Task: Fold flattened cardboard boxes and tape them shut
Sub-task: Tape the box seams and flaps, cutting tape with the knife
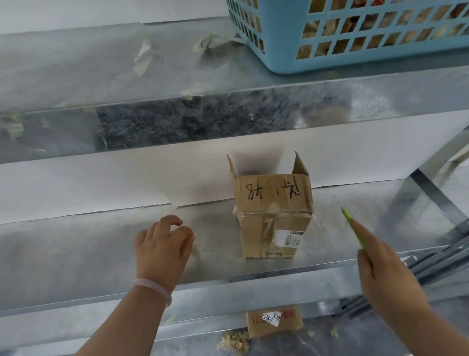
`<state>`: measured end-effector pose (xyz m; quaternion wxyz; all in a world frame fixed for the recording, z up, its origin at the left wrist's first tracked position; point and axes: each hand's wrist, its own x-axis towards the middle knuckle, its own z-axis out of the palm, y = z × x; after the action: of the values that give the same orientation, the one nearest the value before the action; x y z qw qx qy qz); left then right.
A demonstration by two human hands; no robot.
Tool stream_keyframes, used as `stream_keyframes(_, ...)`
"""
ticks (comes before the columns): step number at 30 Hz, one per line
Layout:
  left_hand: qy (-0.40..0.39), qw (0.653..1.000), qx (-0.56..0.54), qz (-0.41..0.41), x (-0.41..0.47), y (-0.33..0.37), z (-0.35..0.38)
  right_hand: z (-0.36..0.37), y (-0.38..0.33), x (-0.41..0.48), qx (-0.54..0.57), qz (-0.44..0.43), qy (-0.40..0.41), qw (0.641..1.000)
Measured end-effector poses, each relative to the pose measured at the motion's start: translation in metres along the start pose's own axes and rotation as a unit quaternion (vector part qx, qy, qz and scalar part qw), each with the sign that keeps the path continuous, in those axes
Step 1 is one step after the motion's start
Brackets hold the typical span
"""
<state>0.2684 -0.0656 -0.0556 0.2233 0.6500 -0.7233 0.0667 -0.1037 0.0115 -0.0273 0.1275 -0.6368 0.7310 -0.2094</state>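
I'm looking down past a loose cardboard piece (274, 322) lying on the lower level among some crumbs, and coming up to the hands. My left hand (163, 248) is hovering over the metal shelf (65, 253) with its fingers curled; something yellowish is showing at the fingertips, but I cannot tell whether they are pinching it. My right hand (381, 270) is gripping a slim green tool (352, 226), tip pointing away from me. Between the two, a little farther in, the small cardboard box (276, 219) is sitting on the shelf, touched by neither hand, its far flaps sticking up open and its near seam already crossed with wrinkled tape. I'm judging it light and probably empty, so it is likely going to slide on the smooth metal. The worn board is looking soft, so I'd be holding it by the side walls, not the flaps. Beyond, tape scraps (142, 57) are littering the upper shelf beside a blue basket (281, 33).
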Motion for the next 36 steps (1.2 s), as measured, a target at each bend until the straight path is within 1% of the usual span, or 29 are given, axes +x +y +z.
stream_keyframes(2, -0.007, 1.000, 0.004, 0.008, -0.007, 0.000, 0.010, 0.017, 0.012, 0.029, -0.092, 0.058, -0.075, 0.991)
stream_keyframes(3, -0.012, 1.000, 0.004, 0.013, -0.011, 0.000, 0.016, 0.025, 0.015, 0.041, -0.123, 0.067, -0.108, 0.984)
stream_keyframes(5, -0.030, 0.999, -0.002, 0.009, -0.020, -0.001, 0.024, 0.038, 0.018, 0.059, -0.161, 0.056, -0.158, 0.973)
stream_keyframes(7, -0.059, 0.998, -0.009, -0.002, -0.028, -0.004, 0.030, 0.043, 0.017, 0.069, -0.224, 0.028, -0.187, 0.956)
stream_keyframes(8, -0.069, 0.998, -0.014, -0.006, -0.031, -0.004, 0.030, 0.043, 0.015, 0.070, -0.252, 0.015, -0.189, 0.949)
stream_keyframes(9, -0.069, 0.997, -0.025, -0.005, -0.034, -0.003, 0.030, 0.040, 0.013, 0.070, -0.253, 0.009, -0.174, 0.952)
stream_keyframes(10, -0.062, 0.997, -0.047, -0.001, -0.035, 0.001, 0.028, 0.037, 0.009, 0.066, -0.218, 0.006, -0.140, 0.966)
stream_keyframes(11, -0.050, 0.995, -0.082, 0.000, -0.033, 0.010, 0.023, 0.033, 0.003, 0.060, -0.139, 0.010, -0.089, 0.986)
stream_keyframes(12, -0.037, 0.991, -0.130, -0.012, -0.028, 0.023, 0.014, 0.028, -0.007, 0.051, -0.026, 0.024, -0.035, 0.999)
stream_keyframes(13, -0.022, 0.981, -0.189, -0.039, -0.021, 0.040, 0.004, 0.022, -0.022, 0.040, 0.100, 0.039, 0.014, 0.994)
stream_keyframes(14, -0.008, 0.962, -0.260, -0.079, -0.013, 0.059, -0.009, 0.017, -0.040, 0.031, 0.208, 0.046, 0.047, 0.976)
stream_keyframes(15, -0.007, 0.929, -0.348, -0.122, -0.006, 0.078, -0.019, 0.010, -0.059, 0.023, 0.293, 0.047, 0.063, 0.953)
stream_keyframes(16, -0.019, 0.879, -0.447, -0.164, 0.003, 0.100, -0.031, 0.006, -0.077, 0.017, 0.368, 0.046, 0.064, 0.927)
stream_keyframes(17, -0.039, 0.820, -0.535, -0.199, 0.011, 0.119, -0.042, 0.002, -0.094, 0.014, 0.431, 0.051, 0.052, 0.900)
stream_keyframes(18, -0.063, 0.772, -0.591, -0.223, 0.017, 0.136, -0.050, 0.000, -0.108, 0.014, 0.474, 0.064, 0.030, 0.878)
stream_keyframes(19, -0.087, 0.746, -0.617, -0.234, 0.022, 0.149, -0.056, 0.000, -0.118, 0.017, 0.495, 0.078, 0.006, 0.865)
stream_keyframes(20, -0.097, 0.737, -0.626, -0.235, 0.025, 0.158, -0.057, 0.001, -0.126, 0.020, 0.506, 0.087, -0.016, 0.858)
stream_keyframes(21, -0.090, 0.734, -0.631, -0.234, 0.027, 0.164, -0.058, 0.003, -0.131, 0.024, 0.513, 0.094, -0.025, 0.853)
stream_keyframes(23, -0.060, 0.734, -0.639, -0.222, 0.030, 0.171, -0.055, 0.007, -0.135, 0.030, 0.527, 0.110, -0.013, 0.842)
stream_keyframes(25, -0.034, 0.734, -0.643, -0.215, 0.032, 0.171, -0.046, 0.010, -0.138, 0.035, 0.513, 0.126, 0.015, 0.849)
stream_keyframes(27, -0.017, 0.739, -0.635, -0.226, 0.032, 0.171, -0.035, 0.012, -0.142, 0.038, 0.495, 0.142, 0.043, 0.856)
stream_keyframes(29, 0.002, 0.756, -0.610, -0.238, 0.031, 0.171, -0.026, 0.014, -0.143, 0.042, 0.480, 0.148, 0.059, 0.863)
stream_keyframes(32, 0.026, 0.788, -0.567, -0.237, 0.030, 0.170, -0.024, 0.016, -0.140, 0.044, 0.450, 0.134, 0.068, 0.881)
stream_keyframes(33, 0.030, 0.790, -0.567, -0.232, 0.030, 0.171, -0.027, 0.017, -0.138, 0.043, 0.440, 0.127, 0.074, 0.886)
stream_keyframes(34, 0.033, 0.788, -0.573, -0.224, 0.030, 0.173, -0.028, 0.019, -0.136, 0.043, 0.434, 0.122, 0.080, 0.889)
stream_keyframes(36, 0.027, 0.770, -0.599, -0.219, 0.028, 0.177, -0.031, 0.021, -0.132, 0.043, 0.434, 0.121, 0.087, 0.888)
